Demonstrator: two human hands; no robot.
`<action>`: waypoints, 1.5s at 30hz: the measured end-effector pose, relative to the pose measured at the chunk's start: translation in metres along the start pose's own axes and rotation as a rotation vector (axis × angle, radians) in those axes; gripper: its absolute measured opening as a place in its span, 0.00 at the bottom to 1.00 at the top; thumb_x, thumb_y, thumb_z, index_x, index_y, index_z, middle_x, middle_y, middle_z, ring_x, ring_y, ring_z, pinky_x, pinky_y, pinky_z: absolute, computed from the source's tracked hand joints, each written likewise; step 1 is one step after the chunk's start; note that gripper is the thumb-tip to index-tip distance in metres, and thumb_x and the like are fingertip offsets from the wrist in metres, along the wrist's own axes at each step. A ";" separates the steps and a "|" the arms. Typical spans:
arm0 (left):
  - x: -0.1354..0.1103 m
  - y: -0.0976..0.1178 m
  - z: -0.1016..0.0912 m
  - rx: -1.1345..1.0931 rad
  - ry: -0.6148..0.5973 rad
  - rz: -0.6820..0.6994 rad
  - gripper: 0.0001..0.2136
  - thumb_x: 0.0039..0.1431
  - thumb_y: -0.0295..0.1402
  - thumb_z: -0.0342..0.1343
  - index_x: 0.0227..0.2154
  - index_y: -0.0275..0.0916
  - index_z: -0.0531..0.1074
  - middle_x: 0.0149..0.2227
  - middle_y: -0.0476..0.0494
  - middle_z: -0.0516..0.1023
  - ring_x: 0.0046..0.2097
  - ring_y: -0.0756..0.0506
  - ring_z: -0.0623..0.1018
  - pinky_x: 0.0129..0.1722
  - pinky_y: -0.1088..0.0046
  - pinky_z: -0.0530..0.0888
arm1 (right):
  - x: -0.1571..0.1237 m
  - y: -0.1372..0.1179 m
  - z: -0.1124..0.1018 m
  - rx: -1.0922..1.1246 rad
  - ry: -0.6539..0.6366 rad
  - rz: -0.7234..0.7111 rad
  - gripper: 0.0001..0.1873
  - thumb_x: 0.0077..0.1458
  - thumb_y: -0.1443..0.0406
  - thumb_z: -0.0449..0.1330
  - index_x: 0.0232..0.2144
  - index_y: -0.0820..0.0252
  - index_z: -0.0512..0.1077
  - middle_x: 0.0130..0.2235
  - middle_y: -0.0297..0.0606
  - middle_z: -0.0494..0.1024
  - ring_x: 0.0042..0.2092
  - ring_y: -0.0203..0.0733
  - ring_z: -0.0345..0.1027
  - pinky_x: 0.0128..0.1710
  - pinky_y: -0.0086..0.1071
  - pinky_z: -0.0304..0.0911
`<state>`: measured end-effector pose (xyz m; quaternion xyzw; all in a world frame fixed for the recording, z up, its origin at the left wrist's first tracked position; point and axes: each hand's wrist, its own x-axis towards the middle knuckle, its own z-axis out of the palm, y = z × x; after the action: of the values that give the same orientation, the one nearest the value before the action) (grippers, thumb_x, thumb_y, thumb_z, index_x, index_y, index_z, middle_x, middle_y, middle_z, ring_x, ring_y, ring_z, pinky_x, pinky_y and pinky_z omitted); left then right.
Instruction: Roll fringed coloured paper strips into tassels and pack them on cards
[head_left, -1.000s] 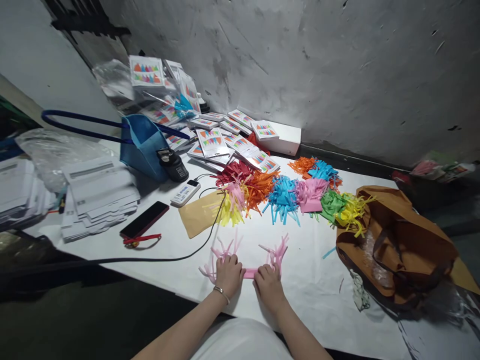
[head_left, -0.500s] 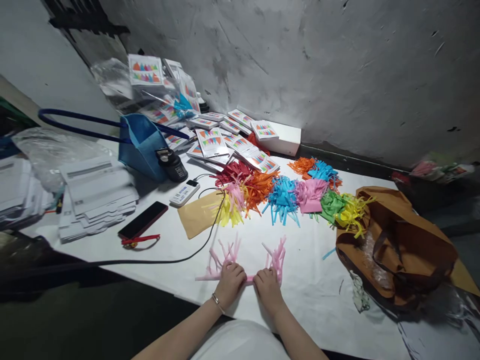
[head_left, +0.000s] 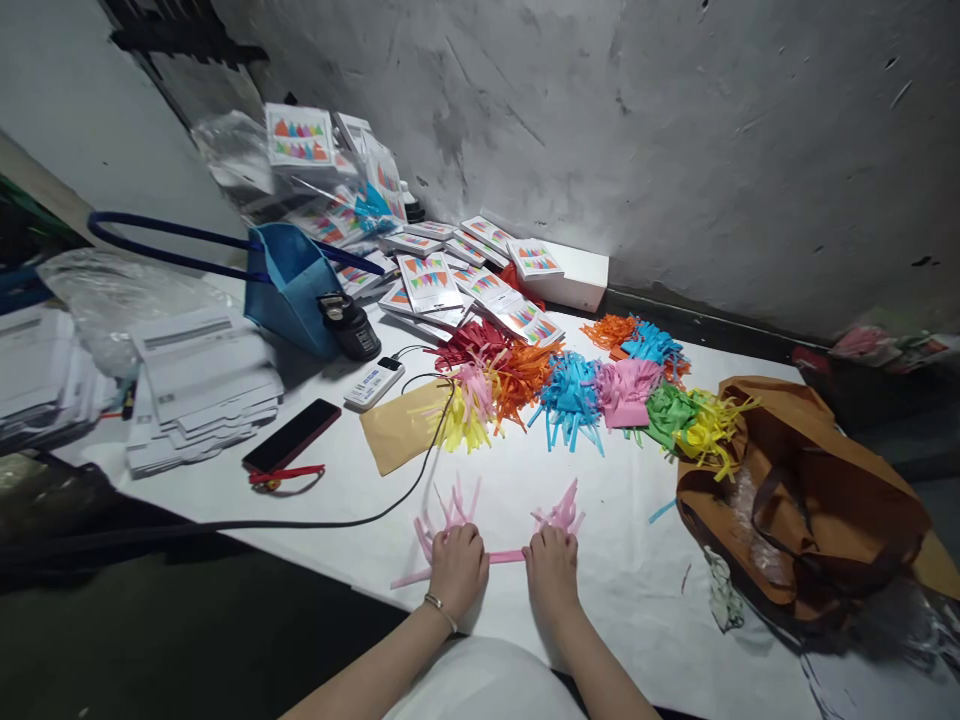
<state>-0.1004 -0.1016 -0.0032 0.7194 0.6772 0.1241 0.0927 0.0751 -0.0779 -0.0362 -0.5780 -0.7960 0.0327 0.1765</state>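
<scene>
A pink fringed paper strip [head_left: 504,555] lies near the front edge of the white table [head_left: 600,520]. My left hand [head_left: 457,566] is closed on its left part, where pink fringes stick up. My right hand [head_left: 552,562] is closed on its right part, under another tuft of fringes. A thin pink band runs between the two hands. A bracelet sits on my left wrist.
Heaps of coloured fringed paper [head_left: 570,385] lie behind the hands. A brown bag [head_left: 810,500] sits at right, a blue bag [head_left: 289,285], printed cards [head_left: 450,280], a phone [head_left: 292,448], a tan envelope [head_left: 397,425] and white paper stacks [head_left: 195,385] at left. A black cable [head_left: 315,520] crosses the table.
My hands have moved apart along the pink strip, so more of the band shows between them. The view has shifted slightly.
</scene>
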 end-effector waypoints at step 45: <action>0.017 0.012 0.001 0.095 -0.130 0.103 0.07 0.56 0.23 0.52 0.31 0.36 0.75 0.37 0.39 0.74 0.43 0.39 0.69 0.51 0.49 0.56 | -0.016 -0.006 -0.012 0.020 -0.062 -0.008 0.07 0.56 0.72 0.56 0.29 0.58 0.70 0.34 0.38 0.73 0.41 0.47 0.63 0.53 0.51 0.48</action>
<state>-0.0877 -0.0857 0.0001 0.7633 0.6369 0.0494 0.0958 0.0779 -0.0969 -0.0273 -0.5718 -0.8031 0.0577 0.1575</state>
